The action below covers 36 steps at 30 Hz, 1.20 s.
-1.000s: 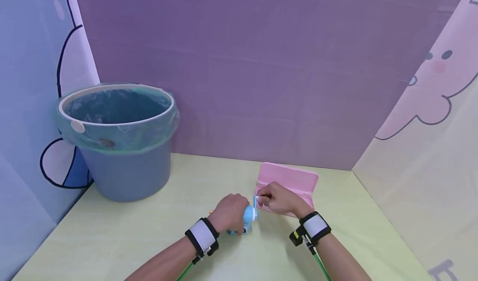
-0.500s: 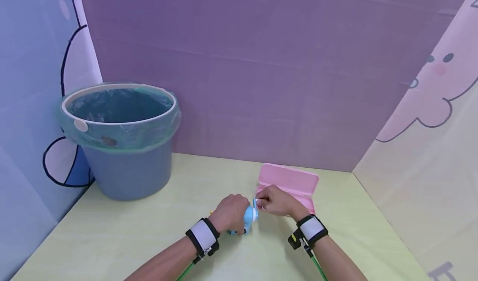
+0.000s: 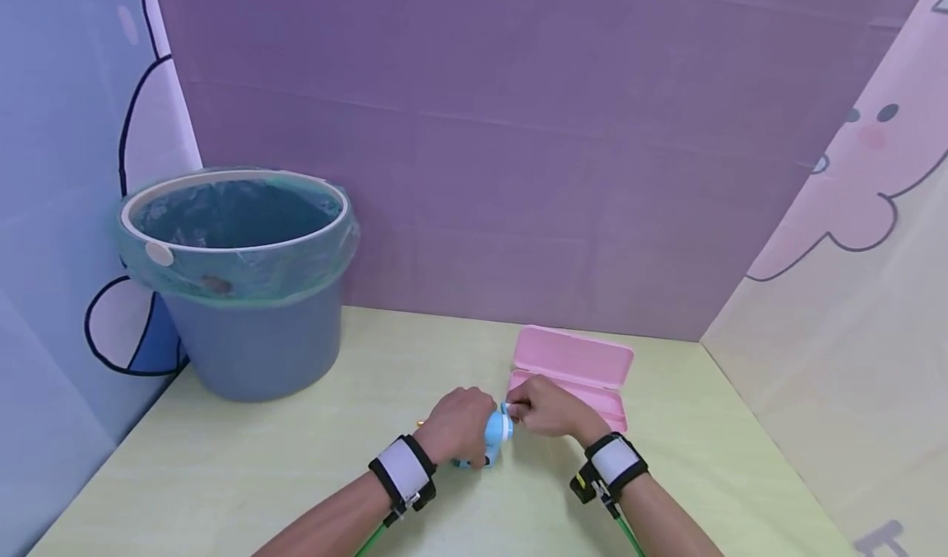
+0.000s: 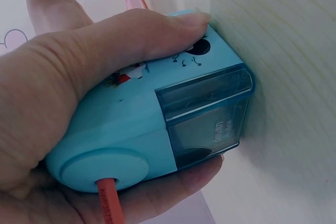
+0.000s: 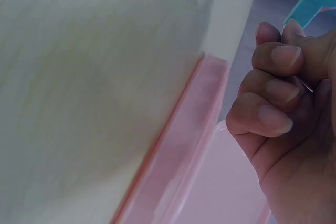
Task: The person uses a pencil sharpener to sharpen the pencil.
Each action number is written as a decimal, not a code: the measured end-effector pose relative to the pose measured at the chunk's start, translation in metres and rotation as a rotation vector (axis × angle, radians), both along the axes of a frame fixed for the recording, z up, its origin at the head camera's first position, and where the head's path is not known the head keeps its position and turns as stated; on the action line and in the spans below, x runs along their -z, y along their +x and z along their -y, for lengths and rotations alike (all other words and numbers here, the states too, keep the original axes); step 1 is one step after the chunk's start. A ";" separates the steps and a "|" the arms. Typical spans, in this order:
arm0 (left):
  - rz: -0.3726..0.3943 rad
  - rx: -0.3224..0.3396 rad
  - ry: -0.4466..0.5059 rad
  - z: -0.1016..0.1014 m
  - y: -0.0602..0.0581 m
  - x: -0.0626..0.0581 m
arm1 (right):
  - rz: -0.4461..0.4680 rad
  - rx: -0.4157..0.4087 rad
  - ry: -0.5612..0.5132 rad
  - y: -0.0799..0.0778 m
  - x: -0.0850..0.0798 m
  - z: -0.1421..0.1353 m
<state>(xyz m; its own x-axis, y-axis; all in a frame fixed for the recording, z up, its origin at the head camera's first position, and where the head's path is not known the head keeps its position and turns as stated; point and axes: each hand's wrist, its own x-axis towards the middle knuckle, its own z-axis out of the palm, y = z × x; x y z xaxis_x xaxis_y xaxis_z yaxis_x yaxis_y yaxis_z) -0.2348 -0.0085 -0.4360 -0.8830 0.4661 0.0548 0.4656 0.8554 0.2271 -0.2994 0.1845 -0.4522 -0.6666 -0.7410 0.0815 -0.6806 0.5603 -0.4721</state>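
Observation:
My left hand (image 3: pixel 461 427) grips a light blue crank pencil sharpener (image 4: pixel 126 124) on the table, thumb over its printed top and fingers beneath its other side. An orange-red pencil (image 4: pixel 109 200) sticks out of the sharpener's round front hole. A dark see-through shavings drawer (image 4: pixel 207 116) forms its base. With curled fingers, my right hand (image 3: pixel 550 407) pinches the end of the sharpener's blue crank (image 5: pixel 304 13); the crank's knob is hidden in the fingers. Behind the right hand lies an open pink pencil case (image 3: pixel 573 354), partly covered by that hand.
A blue bin (image 3: pixel 259 347) with a greenish plastic liner stands at the back left of the pale yellow tabletop (image 3: pixel 222 475). A purple wall panel (image 3: pixel 474 146) closes off the back, with printed sheets at both sides.
The crank has turned from standing upright at the sharpener's side to a lower, shorter-looking angle, and my right hand has moved slightly with it. My left hand keeps its grip.

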 end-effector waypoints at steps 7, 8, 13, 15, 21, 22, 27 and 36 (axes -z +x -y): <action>-0.003 -0.003 0.002 0.001 0.001 -0.001 | -0.027 -0.026 0.019 0.000 0.003 0.001; -0.004 -0.003 0.003 0.001 0.001 -0.001 | -0.025 -0.025 0.015 0.000 0.003 0.001; -0.006 -0.010 0.012 0.000 0.000 -0.002 | -0.042 -0.034 0.019 0.001 0.007 0.002; -0.006 -0.010 0.015 0.000 0.001 -0.002 | -0.036 -0.041 0.030 0.001 0.009 0.002; -0.015 -0.004 0.013 0.000 0.002 -0.002 | 0.006 -0.033 0.056 0.005 0.014 0.002; -0.015 -0.006 0.014 0.000 0.002 -0.002 | 0.008 -0.029 0.057 0.006 0.014 0.002; 0.008 -0.015 0.030 -0.001 0.001 -0.001 | 0.035 -0.010 0.057 0.015 0.013 0.002; 0.011 -0.026 0.036 -0.001 0.001 -0.001 | 0.089 -0.004 0.067 0.027 0.019 0.002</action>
